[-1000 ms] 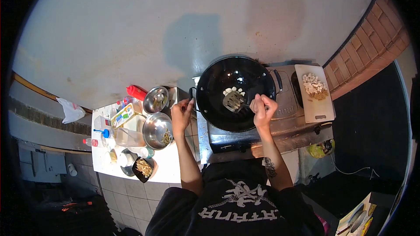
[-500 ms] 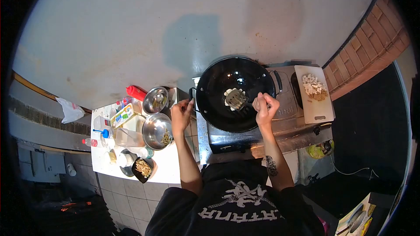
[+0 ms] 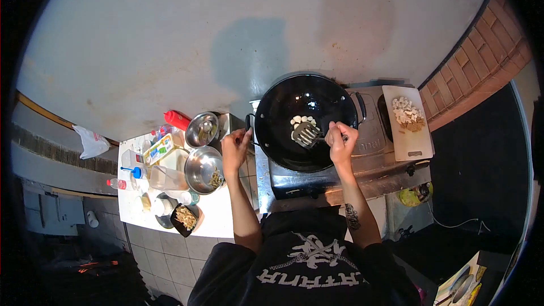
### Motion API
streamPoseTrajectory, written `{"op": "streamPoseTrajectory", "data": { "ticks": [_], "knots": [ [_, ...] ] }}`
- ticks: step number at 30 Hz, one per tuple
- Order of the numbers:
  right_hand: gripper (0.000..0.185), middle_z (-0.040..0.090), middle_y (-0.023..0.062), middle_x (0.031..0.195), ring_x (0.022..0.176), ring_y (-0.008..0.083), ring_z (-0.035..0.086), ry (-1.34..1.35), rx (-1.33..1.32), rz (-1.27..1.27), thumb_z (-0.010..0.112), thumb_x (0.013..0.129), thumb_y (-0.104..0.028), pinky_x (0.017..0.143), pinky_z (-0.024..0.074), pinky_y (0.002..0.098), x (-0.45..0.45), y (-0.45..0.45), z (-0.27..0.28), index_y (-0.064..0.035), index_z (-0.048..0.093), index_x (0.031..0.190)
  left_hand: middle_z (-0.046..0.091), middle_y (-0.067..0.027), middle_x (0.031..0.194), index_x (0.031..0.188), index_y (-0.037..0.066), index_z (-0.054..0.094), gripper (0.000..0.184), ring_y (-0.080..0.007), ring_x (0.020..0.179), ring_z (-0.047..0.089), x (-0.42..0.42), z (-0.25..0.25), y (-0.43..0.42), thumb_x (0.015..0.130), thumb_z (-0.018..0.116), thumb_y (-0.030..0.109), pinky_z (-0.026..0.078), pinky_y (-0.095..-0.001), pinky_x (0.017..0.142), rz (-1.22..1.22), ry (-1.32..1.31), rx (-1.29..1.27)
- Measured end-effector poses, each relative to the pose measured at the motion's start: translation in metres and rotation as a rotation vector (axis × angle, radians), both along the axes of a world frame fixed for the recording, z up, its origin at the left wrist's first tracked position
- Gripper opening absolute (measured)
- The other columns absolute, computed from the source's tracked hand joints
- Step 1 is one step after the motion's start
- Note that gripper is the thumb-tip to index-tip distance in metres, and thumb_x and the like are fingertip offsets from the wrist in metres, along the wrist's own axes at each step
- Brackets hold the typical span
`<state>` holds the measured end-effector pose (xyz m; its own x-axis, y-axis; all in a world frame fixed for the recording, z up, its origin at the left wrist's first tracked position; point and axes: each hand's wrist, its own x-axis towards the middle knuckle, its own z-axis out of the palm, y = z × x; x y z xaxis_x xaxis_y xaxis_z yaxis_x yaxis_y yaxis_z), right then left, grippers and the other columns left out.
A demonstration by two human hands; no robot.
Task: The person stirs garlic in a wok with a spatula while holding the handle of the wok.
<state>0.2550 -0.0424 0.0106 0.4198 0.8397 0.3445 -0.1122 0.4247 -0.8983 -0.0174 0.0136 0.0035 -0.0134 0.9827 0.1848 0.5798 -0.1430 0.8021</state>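
Observation:
A black wok [image 3: 283, 147] sits on the stove [image 3: 292, 187] in front of me. My left hand [image 3: 235, 147] is closed around the wok's left handle. Over the wok's right side, my right hand [image 3: 343, 141] grips a slotted spatula [image 3: 306, 135] by its handle. The spatula's metal head is down in the middle of the wok, against several small white pieces of food [image 3: 303, 119]. Some of those pieces lie just beyond the head, and others are partly hidden beneath it.
To the right, a white cutting board [image 3: 405, 147] carries chopped white and brownish food. On the left table [image 3: 215, 221] are two steel bowls [image 3: 192, 164], a black bowl of shredded food [image 3: 186, 219], a red squeeze bottle [image 3: 177, 119] and several containers. A wall rises behind the wok.
The spatula head has shifted slightly toward me and turned, uncovering more white pieces on its far side. My right hand moved a little with it; my left hand stays on the handle.

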Motion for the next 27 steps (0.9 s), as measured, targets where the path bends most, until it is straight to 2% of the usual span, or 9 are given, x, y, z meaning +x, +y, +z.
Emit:
{"op": "streamPoseTrajectory", "data": {
  "ticks": [3, 10, 14, 18, 20, 22, 23, 25, 27],
  "knots": [
    [0.041, 0.036, -0.0041, 0.048, 0.043, 0.0025, 0.033, 0.112, -0.008, -0.023, 0.053, 0.089, -0.002, 0.041, 0.0207, 0.0255, -0.001, 0.002, 0.007, -0.0053, 0.035, 0.053, 0.056, -0.0098, 0.058, 0.095, -0.004, 0.068, 0.032, -0.0120, 0.053, 0.047, 0.002, 0.006, -0.002, 0.085, 0.068, 0.026, 0.041, -0.0294, 0.054, 0.001, 0.015, 0.005],
    [0.042, 0.034, -0.0047, 0.046, 0.041, 0.0026, 0.031, 0.052, 0.013, 0.007, 0.052, 0.089, -0.002, 0.040, 0.0198, 0.0252, 0.000, 0.006, -0.003, -0.0056, 0.034, 0.052, 0.054, -0.0088, 0.057, 0.096, -0.003, 0.068, 0.032, -0.0120, 0.053, 0.046, 0.001, 0.003, -0.001, 0.085, 0.068, 0.027, 0.041, -0.0295, 0.054, 0.002, 0.004, -0.020],
    [0.041, 0.036, -0.0041, 0.046, 0.040, 0.0029, 0.031, 0.130, -0.063, 0.069, 0.053, 0.088, -0.001, 0.040, 0.0197, 0.0252, 0.009, 0.007, 0.009, -0.0051, 0.035, 0.051, 0.054, -0.0087, 0.058, 0.097, -0.003, 0.068, 0.032, -0.0120, 0.054, 0.046, 0.001, 0.002, -0.002, 0.085, 0.068, 0.027, 0.041, -0.0294, 0.054, 0.005, 0.007, -0.014],
    [0.041, 0.035, -0.0042, 0.046, 0.041, 0.0029, 0.030, 0.081, -0.006, -0.063, 0.052, 0.088, -0.001, 0.040, 0.0194, 0.0254, 0.001, 0.012, -0.005, -0.0056, 0.034, 0.052, 0.055, -0.0084, 0.058, 0.097, -0.003, 0.068, 0.033, -0.0120, 0.054, 0.046, 0.000, 0.002, -0.001, 0.085, 0.068, 0.027, 0.041, -0.0293, 0.054, -0.007, 0.010, -0.021],
    [0.041, 0.035, -0.0043, 0.046, 0.041, 0.0027, 0.030, 0.036, 0.009, 0.055, 0.052, 0.088, -0.001, 0.040, 0.0190, 0.0254, -0.002, 0.009, -0.010, -0.0059, 0.034, 0.052, 0.055, -0.0084, 0.059, 0.097, -0.004, 0.068, 0.032, -0.0120, 0.054, 0.047, 0.001, 0.005, -0.002, 0.085, 0.068, 0.027, 0.041, -0.0293, 0.054, -0.005, 0.015, -0.016],
    [0.041, 0.036, -0.0043, 0.046, 0.041, 0.0025, 0.030, 0.084, -0.041, 0.106, 0.052, 0.088, -0.002, 0.040, 0.0188, 0.0253, 0.001, 0.005, 0.005, -0.0062, 0.034, 0.051, 0.065, -0.0105, 0.069, 0.095, -0.007, 0.067, 0.035, -0.0124, 0.063, 0.055, 0.003, 0.010, -0.005, 0.087, 0.067, 0.028, 0.045, -0.0289, 0.064, 0.009, 0.033, -0.030],
    [0.041, 0.036, -0.0044, 0.046, 0.041, 0.0026, 0.030, 0.093, -0.046, 0.089, 0.052, 0.088, -0.002, 0.039, 0.0188, 0.0253, 0.003, 0.006, 0.008, -0.0066, 0.034, 0.051, 0.065, -0.0105, 0.069, 0.095, -0.007, 0.067, 0.035, -0.0124, 0.063, 0.055, 0.002, 0.009, -0.004, 0.087, 0.067, 0.028, 0.045, -0.0289, 0.064, 0.009, 0.033, -0.029],
    [0.041, 0.035, -0.0044, 0.047, 0.042, 0.0031, 0.030, 0.064, -0.086, -0.002, 0.053, 0.088, -0.002, 0.040, 0.0192, 0.0260, 0.004, 0.008, 0.010, -0.0064, 0.034, 0.051, 0.057, -0.0086, 0.059, 0.097, -0.004, 0.068, 0.031, -0.0124, 0.054, 0.049, 0.001, 0.004, -0.002, 0.085, 0.068, 0.025, 0.042, -0.0296, 0.054, -0.002, 0.005, -0.023],
    [0.041, 0.035, -0.0042, 0.047, 0.042, 0.0033, 0.031, 0.006, -0.047, -0.021, 0.053, 0.087, -0.002, 0.041, 0.0194, 0.0266, 0.001, 0.011, -0.001, -0.0057, 0.034, 0.052, 0.057, -0.0090, 0.059, 0.096, -0.003, 0.068, 0.031, -0.0127, 0.053, 0.049, 0.001, 0.002, 0.000, 0.085, 0.068, 0.025, 0.042, -0.0296, 0.054, 0.000, -0.002, -0.024]
  ]
}}
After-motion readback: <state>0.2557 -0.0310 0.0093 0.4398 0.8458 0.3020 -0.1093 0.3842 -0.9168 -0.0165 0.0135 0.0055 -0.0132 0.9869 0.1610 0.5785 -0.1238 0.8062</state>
